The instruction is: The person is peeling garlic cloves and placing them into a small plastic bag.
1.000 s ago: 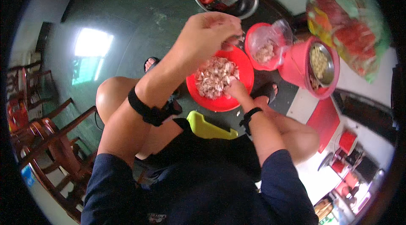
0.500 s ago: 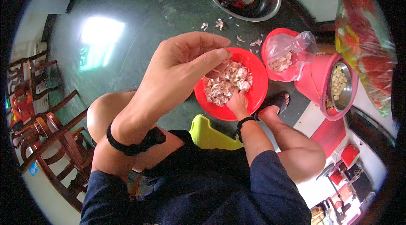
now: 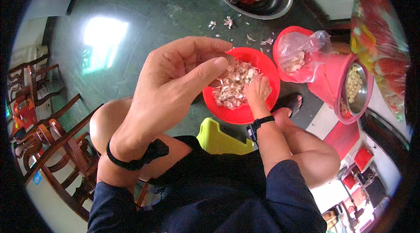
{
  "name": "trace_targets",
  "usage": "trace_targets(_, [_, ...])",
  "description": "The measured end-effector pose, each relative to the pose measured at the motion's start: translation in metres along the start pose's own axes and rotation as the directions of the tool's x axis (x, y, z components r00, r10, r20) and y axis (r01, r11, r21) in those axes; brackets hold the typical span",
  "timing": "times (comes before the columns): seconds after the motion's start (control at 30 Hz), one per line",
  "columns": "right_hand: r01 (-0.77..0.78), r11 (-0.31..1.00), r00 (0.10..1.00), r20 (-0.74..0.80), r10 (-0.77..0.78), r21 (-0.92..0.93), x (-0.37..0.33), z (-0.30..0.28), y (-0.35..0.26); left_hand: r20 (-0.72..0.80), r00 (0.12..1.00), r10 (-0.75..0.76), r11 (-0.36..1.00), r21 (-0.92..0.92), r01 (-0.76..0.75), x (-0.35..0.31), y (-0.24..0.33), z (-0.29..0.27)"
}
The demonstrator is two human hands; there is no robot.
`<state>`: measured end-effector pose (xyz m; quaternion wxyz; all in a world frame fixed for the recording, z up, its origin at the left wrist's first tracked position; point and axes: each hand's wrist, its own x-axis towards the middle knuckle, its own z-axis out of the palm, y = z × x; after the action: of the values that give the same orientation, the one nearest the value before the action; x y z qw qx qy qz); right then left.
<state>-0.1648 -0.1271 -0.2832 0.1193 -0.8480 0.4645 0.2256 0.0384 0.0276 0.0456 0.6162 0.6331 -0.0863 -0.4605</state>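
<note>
My left hand (image 3: 181, 77) is raised close in front, over the left side of a red basin (image 3: 221, 112). Its fingers are curved, a gap shows between thumb and forefinger, and I see nothing held. In the basin lies a pile of papery garlic skins (image 3: 232, 91), with paler garlic pieces near its right side. My right hand (image 3: 259, 88) reaches down onto that right side. Its fingers are bent and closed together against the pile; their tips and whatever they hold are hidden.
Right of the basin, a red bucket (image 3: 321, 91) bears a steel bowl of peeled garlic cloves (image 3: 353, 84). Beside it a clear plastic bag (image 3: 313, 47) holds more garlic. A steel basin (image 3: 280, 3) with a red bag stands beyond. Skins litter the floor; wooden chairs (image 3: 65, 145) stand left.
My right hand has moved right and slightly away from me within the basin, over the pile's right edge. My left hand has shifted a little left, its fingers still curved.
</note>
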Motion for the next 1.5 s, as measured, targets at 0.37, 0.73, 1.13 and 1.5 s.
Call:
trace_targets(0.37, [0.438,0.896,0.896,-0.052,-0.441,-0.071,0.063,0.107,-0.039,-0.051,0.997,-0.053,0.998,-0.018,0.052,0.002,0.006,0.007])
trace_targets(0.73, [0.414,0.899,0.908,0.003,-0.419,0.144,0.034,0.07,-0.046,-0.017,1.0,-0.015,0.999,0.034,0.016,0.002,0.001,0.018])
trace_targets(1.13, [-0.032,0.977,0.998,-0.046,0.043,0.211,-0.003,0.037,0.034,0.077,0.995,0.067,0.987,0.141,-0.077,-0.001,-0.001,0.028])
trace_targets(1.5, [-0.306,0.88,0.944,0.235,0.231,0.363,-0.019,0.083,0.031,0.034,0.999,-0.025,0.979,0.203,0.018,0.002,0.002,0.032])
